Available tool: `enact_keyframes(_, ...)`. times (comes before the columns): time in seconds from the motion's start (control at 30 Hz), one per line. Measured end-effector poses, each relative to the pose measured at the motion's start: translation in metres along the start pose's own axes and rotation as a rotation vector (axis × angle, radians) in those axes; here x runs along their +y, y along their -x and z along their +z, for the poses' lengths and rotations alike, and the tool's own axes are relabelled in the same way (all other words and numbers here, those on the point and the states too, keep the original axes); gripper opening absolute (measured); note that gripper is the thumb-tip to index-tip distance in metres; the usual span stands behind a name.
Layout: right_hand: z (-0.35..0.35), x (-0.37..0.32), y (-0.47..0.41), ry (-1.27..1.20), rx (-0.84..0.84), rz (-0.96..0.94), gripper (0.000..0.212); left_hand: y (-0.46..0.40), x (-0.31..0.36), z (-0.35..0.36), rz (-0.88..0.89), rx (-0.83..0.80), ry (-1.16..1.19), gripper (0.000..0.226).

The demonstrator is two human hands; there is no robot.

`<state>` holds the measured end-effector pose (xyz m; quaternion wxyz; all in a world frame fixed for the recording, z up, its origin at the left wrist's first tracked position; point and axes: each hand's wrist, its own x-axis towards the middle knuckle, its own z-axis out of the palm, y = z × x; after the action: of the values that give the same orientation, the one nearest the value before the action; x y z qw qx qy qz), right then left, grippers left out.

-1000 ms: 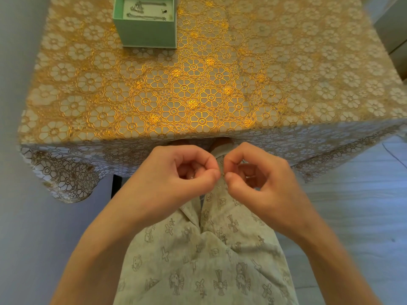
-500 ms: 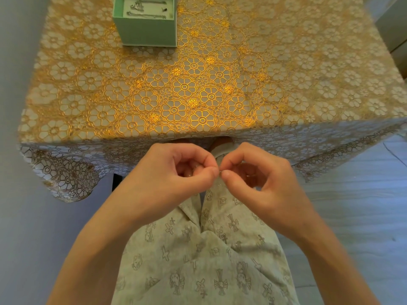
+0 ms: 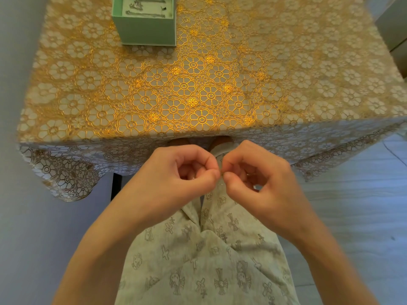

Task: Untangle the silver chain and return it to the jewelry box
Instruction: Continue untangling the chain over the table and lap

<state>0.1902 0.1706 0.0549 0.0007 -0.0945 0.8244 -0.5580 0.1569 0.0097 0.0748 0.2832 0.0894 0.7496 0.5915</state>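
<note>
Both my hands are held together in front of the table's near edge, above my lap. My left hand (image 3: 182,172) and my right hand (image 3: 257,179) each pinch the thin silver chain (image 3: 221,172) between thumb and forefinger, fingertips almost touching. Only a tiny glint of the chain shows between them; the rest is hidden inside my curled fingers. The mint-green jewelry box (image 3: 147,29) stands open at the far left of the table, with other silver chains lying on its white lining.
The table (image 3: 286,73) wears a gold floral lace cloth that hangs over the near edge. My legs in patterned light trousers (image 3: 198,260) fill the lower middle. A pale floor lies to the right, a plain wall to the left.
My fingertips have shifted slightly closer together around the chain. The hands stay in the same place; the box has not moved.
</note>
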Motion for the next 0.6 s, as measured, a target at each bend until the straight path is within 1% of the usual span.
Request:
enact_keyframes(0.2, -0.0012, 0.0005, 0.0013, -0.009, -0.005, 0.010, 0.004, 0.0012, -0.0005, 0.0005, -0.003, 0.020, -0.008, 0.008)
enact_keyframes(0.27, -0.0016, 0.0002, 0.0015, -0.025, -0.006, 0.014, 0.004, 0.0012, -0.0009, -0.0004, 0.002, 0.013, -0.015, 0.005)
enact_keyframes(0.37, -0.0018, 0.0000, 0.0016, -0.041, -0.009, 0.020, 0.004, 0.0015, -0.0011, -0.0021, 0.017, 0.012, -0.046, 0.009)
enact_keyframes(0.47, -0.0020, 0.0000, 0.0011, -0.042, -0.009, 0.021, 0.004, 0.0030, 0.0000, -0.0036, 0.073, 0.075, -0.117, 0.008)
enact_keyframes(0.6, -0.0021, 0.0002, 0.0002, -0.025, -0.027, 0.023, 0.005, 0.0045, -0.0004, -0.0035, 0.174, 0.107, -0.302, 0.005)
